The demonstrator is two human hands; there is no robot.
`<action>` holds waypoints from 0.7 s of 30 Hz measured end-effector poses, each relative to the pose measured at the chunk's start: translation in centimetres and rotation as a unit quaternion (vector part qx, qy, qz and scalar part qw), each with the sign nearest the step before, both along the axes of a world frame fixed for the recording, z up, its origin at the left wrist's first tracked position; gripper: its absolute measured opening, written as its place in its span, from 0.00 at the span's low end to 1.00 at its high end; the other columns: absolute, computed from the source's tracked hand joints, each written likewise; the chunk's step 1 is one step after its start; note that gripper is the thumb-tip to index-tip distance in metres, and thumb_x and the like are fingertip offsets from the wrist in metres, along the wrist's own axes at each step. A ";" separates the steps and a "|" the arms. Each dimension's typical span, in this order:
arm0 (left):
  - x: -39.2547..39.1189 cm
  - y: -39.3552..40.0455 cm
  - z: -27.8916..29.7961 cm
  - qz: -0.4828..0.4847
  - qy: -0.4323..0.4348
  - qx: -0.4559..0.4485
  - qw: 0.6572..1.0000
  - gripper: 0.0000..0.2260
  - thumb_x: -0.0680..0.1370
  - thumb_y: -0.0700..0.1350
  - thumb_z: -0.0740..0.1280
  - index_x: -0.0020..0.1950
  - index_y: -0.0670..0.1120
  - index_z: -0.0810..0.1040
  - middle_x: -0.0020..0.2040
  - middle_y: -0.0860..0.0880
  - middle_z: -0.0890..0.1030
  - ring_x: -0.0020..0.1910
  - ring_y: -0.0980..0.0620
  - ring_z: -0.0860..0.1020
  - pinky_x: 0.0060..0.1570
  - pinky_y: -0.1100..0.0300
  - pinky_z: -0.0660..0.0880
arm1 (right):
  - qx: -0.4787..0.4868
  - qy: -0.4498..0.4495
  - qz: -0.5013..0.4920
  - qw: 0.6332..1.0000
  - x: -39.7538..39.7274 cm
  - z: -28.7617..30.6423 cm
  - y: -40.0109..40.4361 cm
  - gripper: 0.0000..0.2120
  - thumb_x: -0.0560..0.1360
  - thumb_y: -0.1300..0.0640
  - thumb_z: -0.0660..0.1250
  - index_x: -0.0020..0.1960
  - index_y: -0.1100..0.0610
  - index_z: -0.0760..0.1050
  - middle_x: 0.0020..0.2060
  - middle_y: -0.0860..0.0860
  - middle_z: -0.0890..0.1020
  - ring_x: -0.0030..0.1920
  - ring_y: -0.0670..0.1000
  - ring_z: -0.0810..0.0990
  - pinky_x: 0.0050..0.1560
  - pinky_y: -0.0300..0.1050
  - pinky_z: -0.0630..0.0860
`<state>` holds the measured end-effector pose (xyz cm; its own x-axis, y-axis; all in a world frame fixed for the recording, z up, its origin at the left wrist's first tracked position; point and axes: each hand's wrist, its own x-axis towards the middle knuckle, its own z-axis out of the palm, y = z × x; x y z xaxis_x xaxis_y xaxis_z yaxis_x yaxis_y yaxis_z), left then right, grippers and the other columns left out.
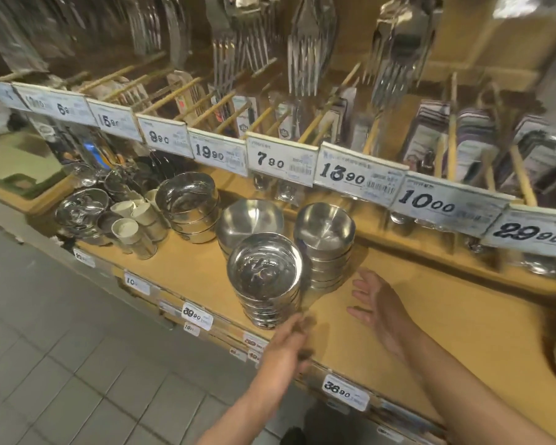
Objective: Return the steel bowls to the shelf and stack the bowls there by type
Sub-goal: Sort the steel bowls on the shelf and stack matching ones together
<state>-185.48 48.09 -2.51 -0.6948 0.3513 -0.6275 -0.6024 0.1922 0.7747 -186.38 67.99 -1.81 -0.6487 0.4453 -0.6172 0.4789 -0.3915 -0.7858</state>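
**Two hands beside the steel bowl stacks on the wooden shelf**

In the lower middle of the frame the left hand is over the front edge of the wooden shelf. Its fingers are bent a little and blurred. They are just below the foot of the nearest bowl stack, and it is not possible to tell if they touch it; they hold nothing that can be seen. To the right of it, the right hand is above the bare shelf board with the fingers spread and straight. It holds nothing and is near the stacks but apart from them.

The nearest bowl stack stands upright close to the front edge, at the centre of the frame, with a shiny flat-bottomed bowl on top. Just behind it to the right is a second stack of matte bowls, and just behind it to the left a third stack, partly hidden by the nearest one. More to the left, a fourth stack of larger shiny bowls stands a little apart.

At the left of the frame there are small pale cups and other steel dishes, crowded together. Above the bowls, a row of price tags runs across the frame from upper left to right. Behind the tags, packed cutlery stands between wooden dividers, and forks hang at the top, blurred. The grey tiled floor fills the lower left.
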 end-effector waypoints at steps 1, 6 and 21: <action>0.0 1.4 -0.5 0.007 0.005 0.008 1.000 0.13 0.84 0.47 0.63 0.64 0.63 0.75 0.61 0.57 0.81 0.54 0.54 0.84 0.48 0.62 0.80 | 0.002 0.004 -0.006 1.000 -0.6 -0.5 0.7 0.22 0.84 0.47 0.58 0.75 0.52 0.66 0.71 0.55 0.72 0.64 0.54 0.72 0.59 0.54 0.76; -0.9 6.0 -4.0 0.067 0.055 0.036 0.996 0.22 0.83 0.46 0.63 0.69 0.72 0.69 0.61 0.63 0.82 0.57 0.60 0.82 0.60 0.57 0.77 | 0.010 0.033 0.015 0.999 -3.4 -3.1 3.1 0.23 0.84 0.46 0.56 0.77 0.51 0.64 0.76 0.54 0.67 0.74 0.55 0.67 0.63 0.56 0.73; -1.2 10.6 -6.6 0.171 0.119 0.027 0.978 0.29 0.75 0.48 0.65 0.58 0.85 0.65 0.68 0.59 0.79 0.66 0.51 0.78 0.71 0.45 0.71 | -0.029 0.076 0.082 0.993 -5.0 -5.2 4.1 0.17 0.83 0.43 0.53 0.66 0.45 0.74 0.60 0.43 0.79 0.61 0.46 0.77 0.45 0.47 0.77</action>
<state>-186.67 58.65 -9.14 -0.9015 0.1006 -0.4209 -0.4260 -0.0350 0.9040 -191.43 72.14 -7.03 -0.7967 0.2929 -0.5287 0.4182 -0.3644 -0.8321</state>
